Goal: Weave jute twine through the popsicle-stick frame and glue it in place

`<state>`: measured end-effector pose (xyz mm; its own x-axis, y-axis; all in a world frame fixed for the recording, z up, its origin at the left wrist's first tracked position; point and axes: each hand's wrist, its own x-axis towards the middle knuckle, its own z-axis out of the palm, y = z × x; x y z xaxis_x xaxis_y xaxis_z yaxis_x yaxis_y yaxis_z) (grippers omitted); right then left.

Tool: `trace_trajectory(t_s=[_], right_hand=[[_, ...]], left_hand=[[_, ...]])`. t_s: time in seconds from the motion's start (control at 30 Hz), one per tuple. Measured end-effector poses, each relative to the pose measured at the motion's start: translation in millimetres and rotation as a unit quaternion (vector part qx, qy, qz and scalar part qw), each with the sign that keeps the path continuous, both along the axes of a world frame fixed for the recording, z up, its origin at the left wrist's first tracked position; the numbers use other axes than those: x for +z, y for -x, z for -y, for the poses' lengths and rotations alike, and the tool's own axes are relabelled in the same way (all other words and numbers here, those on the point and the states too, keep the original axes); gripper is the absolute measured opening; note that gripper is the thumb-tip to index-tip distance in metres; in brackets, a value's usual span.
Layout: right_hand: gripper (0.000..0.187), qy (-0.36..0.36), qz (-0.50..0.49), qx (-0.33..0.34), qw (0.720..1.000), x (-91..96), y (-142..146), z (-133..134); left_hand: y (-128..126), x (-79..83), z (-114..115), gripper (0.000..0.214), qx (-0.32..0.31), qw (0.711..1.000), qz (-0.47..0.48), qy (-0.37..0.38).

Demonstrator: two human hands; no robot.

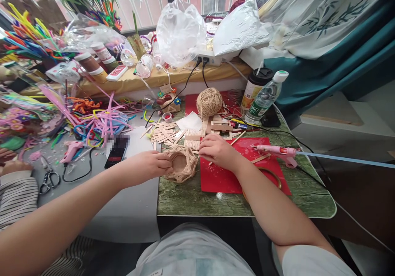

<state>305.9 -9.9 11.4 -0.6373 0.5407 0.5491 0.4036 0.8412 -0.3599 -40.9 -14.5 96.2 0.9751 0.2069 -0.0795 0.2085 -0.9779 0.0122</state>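
My left hand is closed on the left rim of a small hexagonal basket wrapped in twine, which rests on the green table. My right hand is closed in a pinch at the basket's upper right edge, apparently on the twine. Just behind the basket lie several flat wooden sticks. A ball of twine sits further back. A red mat lies under my right wrist.
A pink glue gun lies at the right on the red mat, its cord trailing off. A water bottle and a jar stand at the back right. A phone, scissors and piles of coloured pipe cleaners fill the left. Another person's striped sleeve shows at far left.
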Motion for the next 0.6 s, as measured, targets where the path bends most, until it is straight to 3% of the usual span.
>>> trace_trajectory(t_s=[0.1,0.6], right_hand=[[0.015,0.006,0.008,-0.003,1.0,-1.8,0,-1],[0.011,0.009,0.023,-0.025,0.999,-13.0,3,-5]], left_hand=[[6,-3.4,-4,0.03,-0.028,0.999,-0.027,0.019],[8,-3.0,-11,0.044,-0.021,0.999,-0.033,0.034]])
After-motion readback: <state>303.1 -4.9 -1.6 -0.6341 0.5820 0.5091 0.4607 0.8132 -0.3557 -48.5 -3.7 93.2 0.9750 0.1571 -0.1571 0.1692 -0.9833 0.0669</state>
